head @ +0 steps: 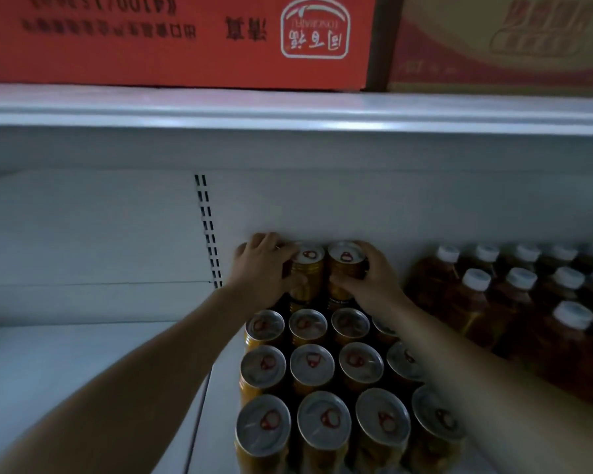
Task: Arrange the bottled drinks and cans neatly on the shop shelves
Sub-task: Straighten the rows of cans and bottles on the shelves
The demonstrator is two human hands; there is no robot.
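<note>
At the back edge of the shelf, my left hand and right hand each grip upright yellow cans.

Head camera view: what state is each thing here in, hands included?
left hand: grips the left back can, upright.
right hand: grips the right back can, upright.
front cans: upright, sealed, in rows.
bottles: upright, capped, in rows.
red box: on the upper shelf, print upside down.

Open shelf floor is lying free left of the cans; bottles are blocking the right side, and the upper shelf is overhanging.
</note>
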